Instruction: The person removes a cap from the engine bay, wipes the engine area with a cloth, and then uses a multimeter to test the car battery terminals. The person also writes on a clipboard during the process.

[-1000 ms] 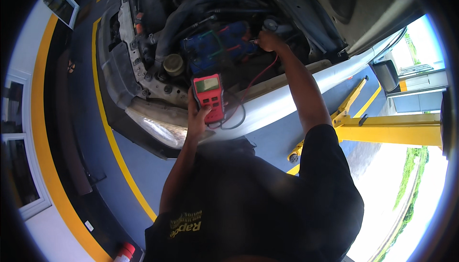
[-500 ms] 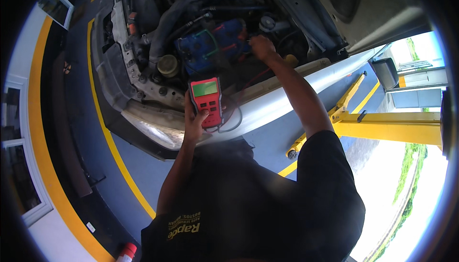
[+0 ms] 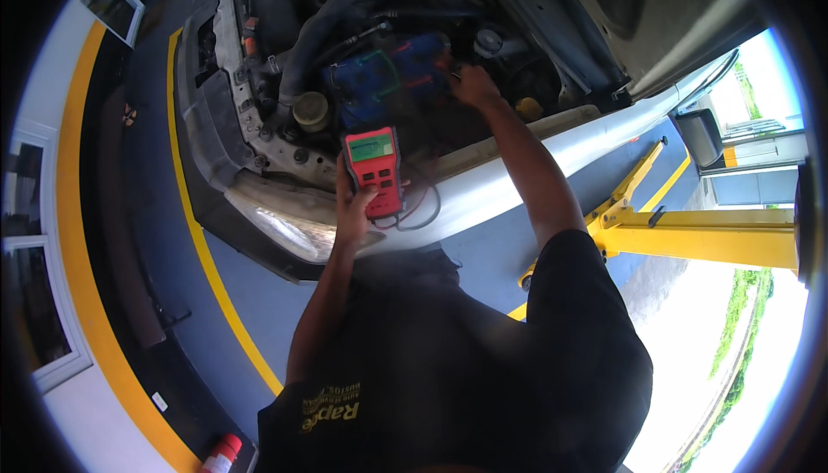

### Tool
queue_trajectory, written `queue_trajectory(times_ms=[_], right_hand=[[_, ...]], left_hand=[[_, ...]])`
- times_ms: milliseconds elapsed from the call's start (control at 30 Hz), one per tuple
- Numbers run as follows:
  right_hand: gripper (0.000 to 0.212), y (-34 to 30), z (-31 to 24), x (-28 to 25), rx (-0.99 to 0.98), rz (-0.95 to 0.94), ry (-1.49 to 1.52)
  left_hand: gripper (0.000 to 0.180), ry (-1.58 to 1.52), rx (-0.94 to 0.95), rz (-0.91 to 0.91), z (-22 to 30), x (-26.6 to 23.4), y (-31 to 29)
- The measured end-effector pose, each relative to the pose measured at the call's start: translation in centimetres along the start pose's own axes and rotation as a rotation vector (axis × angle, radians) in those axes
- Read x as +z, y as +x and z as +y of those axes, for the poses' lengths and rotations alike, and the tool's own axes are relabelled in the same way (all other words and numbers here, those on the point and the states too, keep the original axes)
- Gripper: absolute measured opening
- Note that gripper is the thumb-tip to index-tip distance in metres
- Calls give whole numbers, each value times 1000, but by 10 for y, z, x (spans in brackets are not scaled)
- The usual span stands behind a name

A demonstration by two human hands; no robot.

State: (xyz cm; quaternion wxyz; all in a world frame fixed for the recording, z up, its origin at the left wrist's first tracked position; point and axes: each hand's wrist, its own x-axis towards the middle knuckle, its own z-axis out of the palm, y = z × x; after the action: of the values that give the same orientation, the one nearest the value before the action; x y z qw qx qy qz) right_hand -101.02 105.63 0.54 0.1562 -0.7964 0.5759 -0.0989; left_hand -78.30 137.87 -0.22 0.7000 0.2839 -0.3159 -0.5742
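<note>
My left hand is wrapped round a red handheld battery tester, its thumb on the lower part of the keypad. Dark lines show on the tester's green screen. A looping cable hangs beside the tester. Beyond it, in the engine bay, sits a blue car battery with green and red strips across its top. At the battery's right end my right hand is closed, beside a blurred orange-red part. What its fingers grip is too dark and smeared to make out.
The raised hood overhangs the bay at the right. A yellow-lidded reservoir and a round cap flank the battery. A yellow lift arm stands right of the white fender. A red canister is at lower left.
The tester's screen has gone from plain bright green to green with dark lines. The whole view has shifted slightly; both hands keep about the same places on the tester and by the battery.
</note>
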Motion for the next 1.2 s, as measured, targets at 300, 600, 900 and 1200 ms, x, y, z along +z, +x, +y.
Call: queue_trajectory(times_ms=[300,600,900,1200], right_hand=[[53,0,4,-10,13,-146,-184],[49,-20,-8,-26,60,-125,-223],[36,-23,-9,-13,97,-79,-392],[24,-16,-5,-2,86,-64,-448]], left_hand=[[92,-35,11,2,1,-2,0],[91,58,37,15,6,1,1],[92,46,28,28,8,4,-1],[93,50,72,27,5,3,-3]])
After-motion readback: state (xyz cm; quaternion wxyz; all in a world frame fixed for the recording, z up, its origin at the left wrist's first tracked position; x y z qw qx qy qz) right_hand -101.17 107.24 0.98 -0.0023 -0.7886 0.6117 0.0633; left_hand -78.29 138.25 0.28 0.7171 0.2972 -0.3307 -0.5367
